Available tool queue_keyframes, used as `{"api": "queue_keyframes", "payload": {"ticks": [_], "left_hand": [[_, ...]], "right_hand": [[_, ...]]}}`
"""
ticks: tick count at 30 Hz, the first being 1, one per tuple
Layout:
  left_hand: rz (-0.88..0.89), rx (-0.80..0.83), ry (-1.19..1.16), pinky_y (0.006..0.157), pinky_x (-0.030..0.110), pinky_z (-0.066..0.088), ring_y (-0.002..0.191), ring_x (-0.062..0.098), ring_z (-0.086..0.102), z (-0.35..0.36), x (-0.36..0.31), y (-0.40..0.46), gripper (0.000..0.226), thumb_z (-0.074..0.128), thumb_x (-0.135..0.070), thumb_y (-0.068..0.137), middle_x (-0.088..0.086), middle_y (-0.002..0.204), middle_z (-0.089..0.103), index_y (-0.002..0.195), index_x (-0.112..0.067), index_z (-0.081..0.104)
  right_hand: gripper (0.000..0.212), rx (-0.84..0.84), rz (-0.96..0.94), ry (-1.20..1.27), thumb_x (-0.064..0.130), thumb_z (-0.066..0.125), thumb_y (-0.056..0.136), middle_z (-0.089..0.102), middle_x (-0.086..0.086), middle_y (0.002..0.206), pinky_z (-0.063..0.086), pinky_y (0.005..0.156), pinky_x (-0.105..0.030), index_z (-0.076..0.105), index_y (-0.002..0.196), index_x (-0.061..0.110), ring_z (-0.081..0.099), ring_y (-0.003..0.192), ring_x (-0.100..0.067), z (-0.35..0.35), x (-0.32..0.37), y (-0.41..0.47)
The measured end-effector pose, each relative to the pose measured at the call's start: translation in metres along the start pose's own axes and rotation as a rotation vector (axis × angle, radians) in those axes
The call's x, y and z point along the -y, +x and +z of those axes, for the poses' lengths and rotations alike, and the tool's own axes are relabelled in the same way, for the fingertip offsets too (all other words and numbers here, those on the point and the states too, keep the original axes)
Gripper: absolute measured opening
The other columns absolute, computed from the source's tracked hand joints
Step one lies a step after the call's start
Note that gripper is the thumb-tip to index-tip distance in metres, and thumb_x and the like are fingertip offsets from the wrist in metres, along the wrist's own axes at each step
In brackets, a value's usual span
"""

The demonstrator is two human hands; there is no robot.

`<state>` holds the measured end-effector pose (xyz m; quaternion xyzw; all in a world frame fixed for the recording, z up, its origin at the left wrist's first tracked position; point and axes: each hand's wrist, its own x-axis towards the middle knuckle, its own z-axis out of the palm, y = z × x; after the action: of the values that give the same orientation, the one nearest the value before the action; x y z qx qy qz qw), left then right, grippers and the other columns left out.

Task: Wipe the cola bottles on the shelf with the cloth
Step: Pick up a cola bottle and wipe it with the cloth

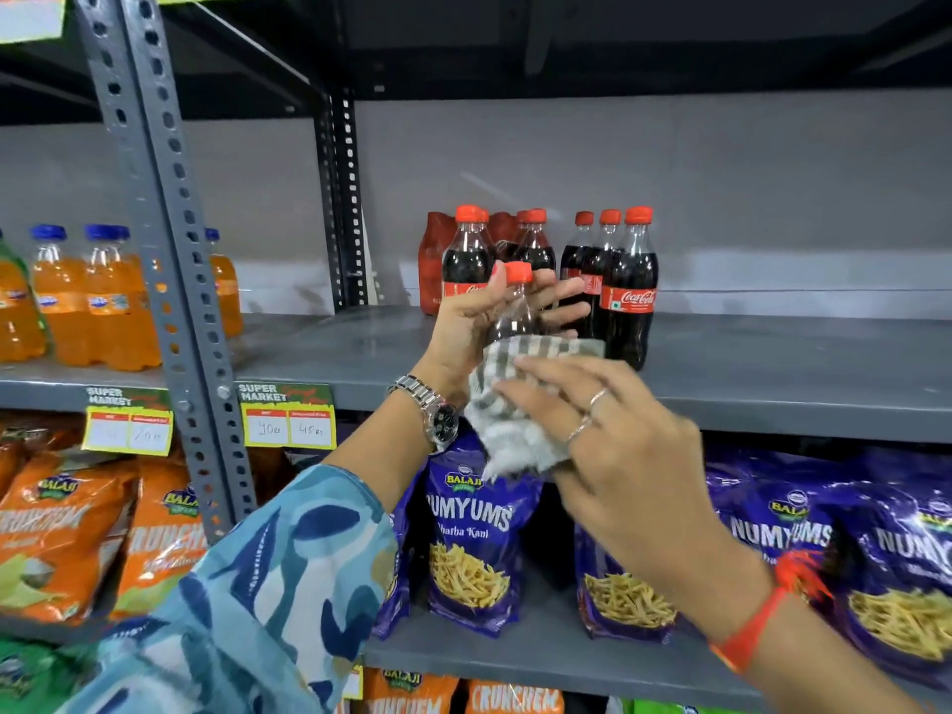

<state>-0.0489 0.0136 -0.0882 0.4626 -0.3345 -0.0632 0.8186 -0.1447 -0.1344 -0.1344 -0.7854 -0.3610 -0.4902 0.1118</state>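
Observation:
My left hand (466, 327) grips a small cola bottle (515, 306) with a red cap by its neck and shoulder, held in front of the grey shelf (772, 383). My right hand (618, 445) presses a grey-and-white striped cloth (507, 404) around the bottle's lower body, which the cloth hides. Behind, several more cola bottles (631, 286) stand upright on the shelf, next to a red shrink-wrapped pack (432, 265) at the back.
Orange soda bottles (98, 301) fill the shelf bay to the left, beyond a perforated grey upright (170, 249). Purple snack bags (469, 538) and orange snack bags (56, 533) stand on the shelf below. Yellow price tags (288, 420) hang on the shelf edge.

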Motion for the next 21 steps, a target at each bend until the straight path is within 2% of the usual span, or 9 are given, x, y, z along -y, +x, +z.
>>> {"api": "queue_keyframes", "payload": {"ticks": [2,4,7,10,12,14,18,20,21], "left_hand": [[-0.002,-0.021,-0.007,0.085,0.041,0.052,0.090,0.026,0.069,-0.002,-0.001,0.001,0.044,0.038,-0.037,0.086,0.009,0.097,0.073,0.083,-0.010,0.073],[-0.011,-0.053,-0.014,0.085,0.040,0.052,0.091,0.026,0.069,-0.006,-0.002,0.002,0.046,0.036,-0.035,0.088,0.010,0.097,0.072,0.082,-0.009,0.073],[-0.029,-0.059,-0.032,0.084,0.039,0.052,0.093,0.026,0.068,-0.010,-0.004,0.004,0.047,0.035,-0.035,0.088,0.010,0.099,0.072,0.082,-0.009,0.073],[-0.061,-0.023,-0.016,0.090,0.042,0.050,0.099,0.026,0.065,-0.009,-0.005,0.004,0.043,0.038,-0.036,0.087,0.010,0.104,0.071,0.088,-0.009,0.071],[-0.044,-0.030,0.031,0.095,0.044,0.046,0.102,0.027,0.064,-0.006,-0.007,0.005,0.040,0.037,-0.032,0.091,0.010,0.105,0.070,0.091,-0.007,0.069],[-0.008,-0.084,0.075,0.092,0.042,0.047,0.093,0.024,0.067,-0.005,-0.011,0.006,0.036,0.034,-0.028,0.094,0.008,0.097,0.072,0.090,-0.007,0.064],[0.068,-0.152,0.108,0.088,0.035,0.050,0.084,0.021,0.068,-0.009,-0.022,0.010,0.025,0.045,-0.024,0.089,0.007,0.094,0.073,0.092,-0.006,0.062],[0.070,-0.159,0.087,0.090,0.036,0.048,0.083,0.021,0.068,-0.010,-0.028,0.016,0.023,0.050,-0.026,0.085,0.008,0.096,0.072,0.091,-0.007,0.062],[0.068,-0.158,0.094,0.089,0.037,0.048,0.083,0.020,0.068,-0.010,-0.030,0.020,0.023,0.052,-0.027,0.083,0.007,0.096,0.072,0.091,-0.008,0.063]], "right_hand": [[0.057,0.127,-0.144,-0.048,0.010,0.063,0.063,0.065,0.011,0.115,0.048,0.069,-0.022,0.062,0.115,0.031,0.055,0.103,-0.015,0.011,0.010,-0.021],[0.050,0.177,-0.271,0.007,0.015,0.056,0.066,0.066,0.015,0.110,0.047,0.066,-0.020,0.064,0.110,0.036,0.056,0.100,-0.011,0.005,0.019,-0.037],[0.045,0.026,-0.224,0.105,0.012,0.049,0.075,0.067,0.011,0.114,0.044,0.068,-0.019,0.066,0.112,0.031,0.057,0.101,-0.014,-0.015,0.020,-0.021],[0.046,-0.083,-0.120,-0.041,0.005,0.054,0.079,0.064,0.005,0.119,0.044,0.074,-0.023,0.061,0.120,0.025,0.057,0.105,-0.019,-0.013,0.009,0.014],[0.042,-0.069,-0.090,-0.169,0.006,0.044,0.086,0.065,0.004,0.119,0.046,0.078,-0.027,0.062,0.119,0.025,0.059,0.105,-0.021,-0.002,0.001,0.023],[0.043,0.005,-0.150,-0.225,0.007,0.035,0.089,0.067,0.006,0.113,0.048,0.077,-0.029,0.065,0.113,0.027,0.061,0.100,-0.020,0.010,-0.001,0.011],[0.045,0.359,-0.329,-0.126,0.013,0.061,0.062,0.068,0.010,0.101,0.053,0.062,-0.025,0.066,0.103,0.032,0.064,0.087,-0.017,0.018,-0.004,-0.031],[0.057,0.449,-0.276,-0.074,0.021,0.075,0.053,0.067,0.015,0.106,0.053,0.062,-0.022,0.064,0.108,0.036,0.063,0.092,-0.013,0.013,-0.010,-0.032],[0.061,0.441,-0.240,-0.057,0.023,0.075,0.053,0.066,0.016,0.109,0.051,0.065,-0.020,0.063,0.111,0.036,0.062,0.095,-0.012,0.010,-0.013,-0.029]]}}
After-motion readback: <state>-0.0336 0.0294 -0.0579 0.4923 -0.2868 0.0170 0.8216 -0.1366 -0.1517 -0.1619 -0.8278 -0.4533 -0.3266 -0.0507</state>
